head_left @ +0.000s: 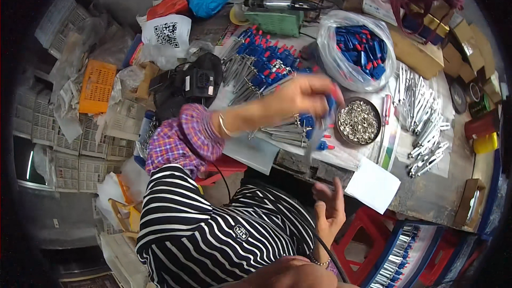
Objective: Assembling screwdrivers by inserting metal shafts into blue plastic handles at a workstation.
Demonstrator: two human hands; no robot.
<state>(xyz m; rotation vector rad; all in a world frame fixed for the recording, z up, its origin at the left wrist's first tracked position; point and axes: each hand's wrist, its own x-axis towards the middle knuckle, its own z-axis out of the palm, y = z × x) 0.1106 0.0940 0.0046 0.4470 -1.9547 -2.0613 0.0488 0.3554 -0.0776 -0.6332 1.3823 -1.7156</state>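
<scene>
1. The single head view looks steeply down from above the person's striped torso [213, 234].
2. It faces forward over the cluttered worktable [421, 197], near enough that the forearms fill its centre.
3. Fisheye bending darkens the rim; no second view overlaps.

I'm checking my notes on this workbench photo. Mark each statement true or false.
1. The left hand grips a blue-handled part. True.
2. The round dish holds red caps. False: it holds small silvery metal pieces.
3. The right hand is open and empty, below the table edge. True.
4. The clear plastic bag holds yellow parts. False: blue and red ones.
</scene>
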